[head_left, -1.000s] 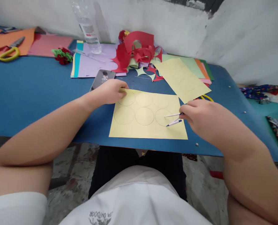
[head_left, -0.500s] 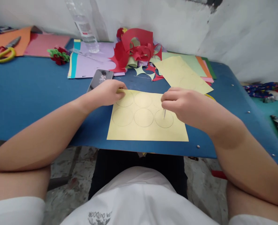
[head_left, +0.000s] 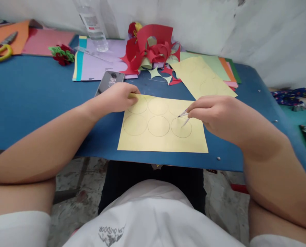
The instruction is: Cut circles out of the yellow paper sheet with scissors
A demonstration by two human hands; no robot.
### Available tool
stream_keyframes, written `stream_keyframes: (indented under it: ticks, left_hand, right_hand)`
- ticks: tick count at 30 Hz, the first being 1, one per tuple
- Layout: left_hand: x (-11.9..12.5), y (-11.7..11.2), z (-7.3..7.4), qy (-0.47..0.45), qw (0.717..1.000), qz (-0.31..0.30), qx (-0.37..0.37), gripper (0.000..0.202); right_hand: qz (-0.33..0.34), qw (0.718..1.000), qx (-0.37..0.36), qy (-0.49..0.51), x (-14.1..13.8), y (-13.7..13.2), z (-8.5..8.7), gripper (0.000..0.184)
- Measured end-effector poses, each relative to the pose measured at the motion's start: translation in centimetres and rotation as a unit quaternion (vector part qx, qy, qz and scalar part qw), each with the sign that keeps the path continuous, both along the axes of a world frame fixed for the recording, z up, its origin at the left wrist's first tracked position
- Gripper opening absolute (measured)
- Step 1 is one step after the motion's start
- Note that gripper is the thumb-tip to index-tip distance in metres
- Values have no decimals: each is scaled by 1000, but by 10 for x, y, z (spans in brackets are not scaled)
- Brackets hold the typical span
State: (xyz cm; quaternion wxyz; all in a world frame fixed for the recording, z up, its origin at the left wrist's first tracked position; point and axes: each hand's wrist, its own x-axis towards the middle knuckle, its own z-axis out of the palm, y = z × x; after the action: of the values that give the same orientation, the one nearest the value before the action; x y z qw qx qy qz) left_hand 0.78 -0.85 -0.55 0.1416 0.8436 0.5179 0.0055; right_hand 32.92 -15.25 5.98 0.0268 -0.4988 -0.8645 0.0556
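Working bare-handed at blue worktop (head_left: 39, 92). With left hand (head_left: 120, 97), holding yellow sheet (head_left: 163, 144) by its far left corner, fingers (head_left: 133, 100) closed on the edge. With right hand (head_left: 217, 111), gripping compass (head_left: 183, 114) near its top, fingers drawn tight around it, legs forming a narrow V over the right part of sheet. Aiming one leg inside the near right circle, the other at that circle's far rim; cannot tell whether either tip touches. Counting six pencilled circles (head_left: 158, 126) on sheet, in two rows of three, far right one faint. To place sheet: flat on worktop, close to the near edge, between both hands. Just beyond left hand, dark phone (head_left: 113, 79), partly hidden by wrist. Farther back, bottle (head_left: 93, 29) upright on purple paper (head_left: 98, 70); right of it, heap of red scraps (head_left: 158, 51), with pale green pieces among them. Beyond right hand, second sheet (head_left: 201, 73), aslant over a stack of coloured paper (head_left: 214, 61). Off to the left, red and green flower (head_left: 64, 56), then yellow-handled scissors (head_left: 9, 37), partly on orange paper (head_left: 18, 39).
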Motion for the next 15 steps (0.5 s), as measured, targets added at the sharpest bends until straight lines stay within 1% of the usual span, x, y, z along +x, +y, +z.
stream_keyframes:
  ticks: [6,9,12,15]
  left_hand:
    - [-1,0,0,0,1000,0,1,58]
    - [-2,1,-1,-2,1000,-5,5,58]
    - [-2,2,-2,-2,1000,-4,4,59]
    - [-1,1,-1,0,1000,-3,0,59]
  right_hand:
    - [22,999,21,-27,10,0,-2,49]
    - [27,999,20,-41,13,-1,0,54]
    - [8,998,5,-56,13,-7,4,52]
    - [-6,997,-14,-77,8,-15,5,45]
